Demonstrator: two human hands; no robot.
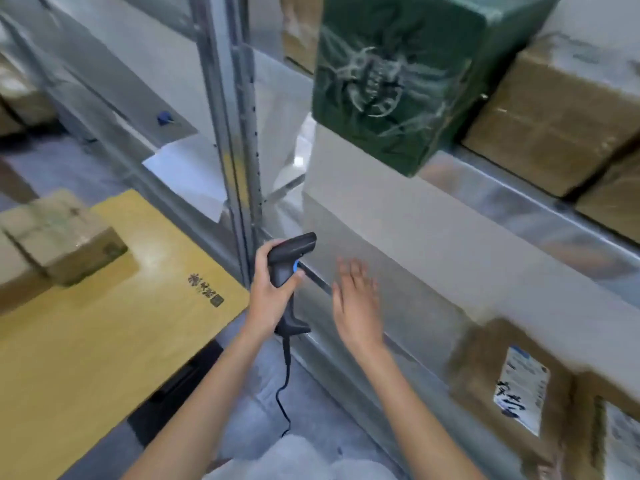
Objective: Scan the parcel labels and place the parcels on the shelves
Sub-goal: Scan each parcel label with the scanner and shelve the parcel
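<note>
My left hand (pixel 268 299) grips the handle of a black corded barcode scanner (pixel 291 261), its head pointing right toward the shelving. My right hand (pixel 356 306) hovers empty beside it, fingers straight, in front of the metal shelf edge (pixel 519 216). A dark green wrapped parcel (pixel 398 74) stands on the upper shelf, its corner overhanging the edge. Brown cardboard parcels (pixel 554 126) sit to its right. On the lower shelf lies a cardboard parcel with a white label (pixel 523 389). Another cardboard parcel (pixel 65 233) rests on the yellow wooden table (pixel 104 341) at the left.
A metal shelf upright (pixel 239 140) stands between the table and the shelves. A white sheet of paper (pixel 190 174) hangs on the left shelving unit. The scanner cable (pixel 284 393) trails down to the grey floor. More boxes sit at the far left.
</note>
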